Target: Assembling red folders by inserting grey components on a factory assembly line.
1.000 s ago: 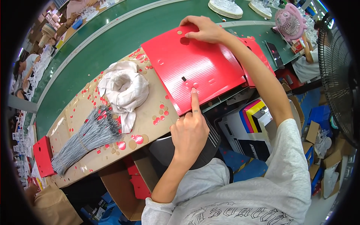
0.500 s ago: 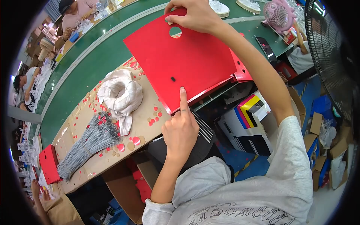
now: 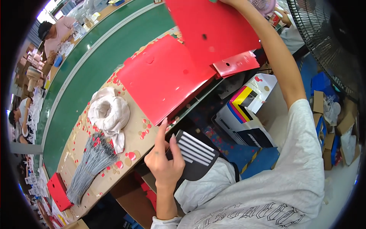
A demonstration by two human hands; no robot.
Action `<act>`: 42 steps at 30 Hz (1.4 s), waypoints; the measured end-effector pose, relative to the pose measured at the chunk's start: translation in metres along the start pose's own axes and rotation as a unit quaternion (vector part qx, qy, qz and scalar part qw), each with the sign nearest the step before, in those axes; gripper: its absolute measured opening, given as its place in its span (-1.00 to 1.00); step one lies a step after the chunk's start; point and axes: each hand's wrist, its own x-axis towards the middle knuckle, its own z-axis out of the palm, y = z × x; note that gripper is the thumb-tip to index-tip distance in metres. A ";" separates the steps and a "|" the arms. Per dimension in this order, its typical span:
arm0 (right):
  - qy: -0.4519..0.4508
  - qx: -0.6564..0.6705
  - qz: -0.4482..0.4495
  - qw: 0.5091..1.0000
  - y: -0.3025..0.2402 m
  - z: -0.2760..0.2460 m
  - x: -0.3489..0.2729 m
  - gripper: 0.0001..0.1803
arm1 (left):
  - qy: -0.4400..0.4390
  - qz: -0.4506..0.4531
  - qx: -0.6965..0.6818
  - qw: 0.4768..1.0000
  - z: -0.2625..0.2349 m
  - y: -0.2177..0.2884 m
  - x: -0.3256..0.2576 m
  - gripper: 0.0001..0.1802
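My right hand [image 3: 231,2], partly cut off by the top edge, grips a red sheet [image 3: 219,30] with a small dark hole in it. That sheet is raised and slightly blurred, its lower end over a flat red sheet or stack [image 3: 160,80] on the table. My left hand [image 3: 166,166] holds nothing; its index finger and thumb are spread, the other fingers curled. The index fingertip is at the near corner of the flat red stack. Right of that stack lies a smaller red piece [image 3: 236,65] with a dark hole.
A twisted whitish cloth [image 3: 120,120] and a bundle of grey wires [image 3: 87,168] lie on the brown board among red and tan discs. A red block [image 3: 59,192] stands at the left end. A black fan [image 3: 320,45] is at right, above a white box [image 3: 248,129].
The right hand has lifted the red sheet up and away to the far right, exposing the red surface beneath. The left hand has come off the sheet and moved nearer, its thumb now spread.
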 end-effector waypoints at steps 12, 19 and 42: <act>-0.271 0.015 0.233 0.934 0.127 0.100 -0.115 -0.19 | -0.009 -0.104 -0.102 0.989 0.001 -0.007 0.014 -0.50; -0.121 0.218 -0.103 0.963 -0.057 0.046 -0.128 -0.71 | 0.014 -0.223 -0.162 0.961 -0.012 -0.016 0.025 -0.58; -0.337 0.555 -0.122 0.750 -0.220 -0.019 -0.214 -0.72 | 0.163 -0.185 -0.344 0.906 -0.024 -0.029 0.009 -0.58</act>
